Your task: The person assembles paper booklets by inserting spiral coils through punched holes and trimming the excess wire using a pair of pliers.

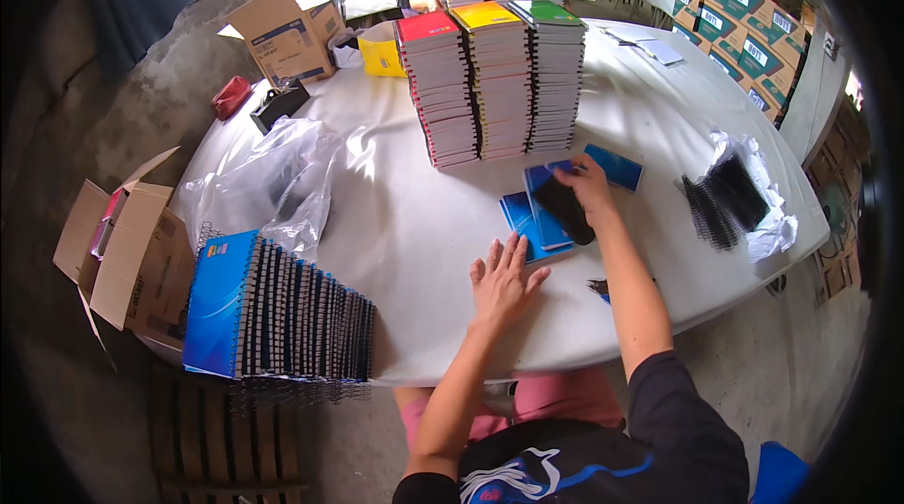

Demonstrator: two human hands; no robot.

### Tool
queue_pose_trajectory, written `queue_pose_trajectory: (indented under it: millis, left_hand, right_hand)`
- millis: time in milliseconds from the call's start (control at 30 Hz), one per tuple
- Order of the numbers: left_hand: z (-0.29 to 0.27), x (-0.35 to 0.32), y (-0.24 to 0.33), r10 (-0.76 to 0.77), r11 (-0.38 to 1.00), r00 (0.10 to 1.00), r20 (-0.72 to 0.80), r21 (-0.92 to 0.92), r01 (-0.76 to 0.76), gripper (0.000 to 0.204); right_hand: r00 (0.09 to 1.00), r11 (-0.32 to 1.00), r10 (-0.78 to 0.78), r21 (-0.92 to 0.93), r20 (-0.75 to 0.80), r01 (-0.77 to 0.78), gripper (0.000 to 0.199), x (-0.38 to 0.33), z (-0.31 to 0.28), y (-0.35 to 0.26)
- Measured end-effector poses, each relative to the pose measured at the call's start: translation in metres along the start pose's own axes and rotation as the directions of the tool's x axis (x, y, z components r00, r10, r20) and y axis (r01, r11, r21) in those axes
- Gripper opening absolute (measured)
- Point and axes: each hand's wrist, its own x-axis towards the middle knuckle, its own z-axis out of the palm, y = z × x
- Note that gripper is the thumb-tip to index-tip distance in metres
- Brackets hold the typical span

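Booklet handling looks to be the step in hand: one upper blue booklet (546,220) lies beneath the right hand (588,190), overlapping a lower blue booklet (516,214) on the bench (414,316). The person's right hand is partly closed, its fingers bent onto a limp-looking dark item (565,212) that covers much of the upper booklet; whether this is a cloth, a cover or something else cannot be told. The left hand (506,286) is open and palm down, fingers spread, gripping nothing, its fingertips at the near edge of the lower booklet; whether they press on it is unclear.

A third blue booklet (617,168) sits just beyond the right hand, to its right. Farther right, well apart from it, black coils (725,198) rest on crumpled white paper (774,231). Well to the left of the left hand stands a row of coil-bound blue notebooks (221,302), and beyond both hands rise tall notebook stacks (499,95).

As a judgement, the next move calls for a light, controlled right-hand stroke or lift, with the left hand steadying the lower booklet, since the smooth-looking covers could slide over each other.
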Motion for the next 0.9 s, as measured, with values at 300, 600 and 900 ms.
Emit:
queue_pose_trajectory:
  millis: [300, 600, 900]
  left_hand:
    - [-0.059, 0.018, 0.024, 0.029, 0.909, 0.757, -0.652, -0.298, -0.291, 0.068]
    - [-0.109, -0.034, 0.040, 0.023, 0.863, 0.841, -0.541, -0.414, -0.290, 0.014]
    - [-0.070, -0.097, -0.002, 0.212, 0.948, 0.949, -0.231, 0.285, -0.143, 0.016]
  right_hand:
    - [0.668, 0.702, -0.624, 0.086, -0.406, 0.707, 0.017, -0.028, -0.007, -0.061]
    - [0.777, 0.855, -0.406, 0.501, 0.480, 0.137, 0.041, -0.127, 0.003, -0.085]
    - [0.912, 0.006, -0.235, -0.938, -0.337, -0.345, 0.049, -0.015, -0.231, -0.036]
